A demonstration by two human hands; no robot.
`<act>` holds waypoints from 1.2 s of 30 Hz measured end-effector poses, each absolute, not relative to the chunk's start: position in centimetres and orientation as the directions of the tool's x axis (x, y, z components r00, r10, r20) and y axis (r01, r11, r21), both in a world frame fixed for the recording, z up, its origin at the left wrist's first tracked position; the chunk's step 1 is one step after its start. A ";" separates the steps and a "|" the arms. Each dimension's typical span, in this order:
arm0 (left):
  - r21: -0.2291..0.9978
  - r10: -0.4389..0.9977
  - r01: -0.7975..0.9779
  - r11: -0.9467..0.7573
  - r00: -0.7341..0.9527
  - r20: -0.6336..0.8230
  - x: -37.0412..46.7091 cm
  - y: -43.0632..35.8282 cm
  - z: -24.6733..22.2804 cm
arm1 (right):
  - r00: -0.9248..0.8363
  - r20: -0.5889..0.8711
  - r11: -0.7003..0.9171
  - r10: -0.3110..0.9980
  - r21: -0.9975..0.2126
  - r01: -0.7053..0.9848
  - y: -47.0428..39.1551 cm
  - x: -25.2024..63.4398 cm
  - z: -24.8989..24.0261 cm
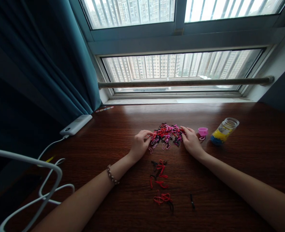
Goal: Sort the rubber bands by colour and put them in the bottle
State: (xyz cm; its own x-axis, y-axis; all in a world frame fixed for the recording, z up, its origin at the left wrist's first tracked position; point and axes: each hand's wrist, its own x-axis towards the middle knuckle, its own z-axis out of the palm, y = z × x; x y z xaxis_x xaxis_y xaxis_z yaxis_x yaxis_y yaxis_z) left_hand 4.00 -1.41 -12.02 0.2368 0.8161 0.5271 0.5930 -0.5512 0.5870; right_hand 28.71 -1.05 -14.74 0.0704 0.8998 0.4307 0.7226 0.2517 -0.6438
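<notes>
A loose pile of small red, pink and black loops [166,132] lies on the brown wooden table. My left hand [141,141] rests at the pile's left edge, fingertips touching it, with thumb and forefinger slightly apart. Against the right edge lies my right hand [190,139], its fingers stretched along the loops. Neither hand visibly lifts anything. Nearer to me are small groups of red and black bands [160,168], and more red and black bands [163,198] below them. A single short black piece [192,201] lies apart on the right.
Right of my right hand are a small pink cup-shaped piece [202,131] and a tilted glass jar [224,131] with yellow and blue contents. A white power device [76,125] with white cables [57,170] occupies the left side. Behind the table are a curtain [67,71] and a window rail [186,83].
</notes>
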 end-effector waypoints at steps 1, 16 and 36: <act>0.620 0.830 0.576 -0.532 0.210 0.517 3.9 -1.3 -12.1 | 0.054 0.422 0.256 0.905 -0.641 0.724 -1.1 28.7 -14.7; 0.850 0.928 0.374 -0.370 0.097 0.361 4.0 -0.9 -12.2 | -0.049 0.386 0.312 0.921 -0.658 0.685 -2.0 28.2 -13.3; 0.909 0.950 0.295 -0.295 -0.012 0.312 3.7 -0.4 -12.7 | 0.071 0.456 0.348 0.887 -0.763 0.544 -2.6 28.2 -12.9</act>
State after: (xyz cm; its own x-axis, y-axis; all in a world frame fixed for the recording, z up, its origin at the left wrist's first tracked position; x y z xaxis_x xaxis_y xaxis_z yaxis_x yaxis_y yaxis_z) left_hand 3.72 -0.38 -12.66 -0.0121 0.9499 0.3124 0.2951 -0.2951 0.9088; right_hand 28.16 -2.60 -12.88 0.0714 0.8873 0.4557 0.5442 0.3483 -0.7633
